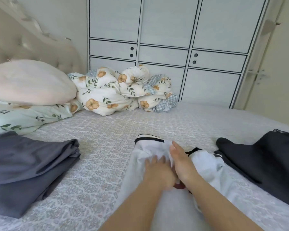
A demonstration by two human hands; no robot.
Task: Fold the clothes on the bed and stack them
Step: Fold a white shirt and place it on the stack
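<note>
white garment [157, 205] under both hands, left hand [157, 170] and right hand [182, 164] side by side, fingers flat, pressing it

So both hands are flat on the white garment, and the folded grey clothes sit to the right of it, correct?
Not quite. The head view shows the folded grey clothes to the left of the white garment; a dark garment lies on the right. Both the left hand and right hand do rest flat on it.

Lying on the bed [107, 130]: one white garment [157, 205] at lower centre, one grey folded garment [28, 160] at left, one dark garment [265, 157] at right, one floral duvet [117, 90], two pillows [30, 82]. Two hands [157, 172] showing.
</note>
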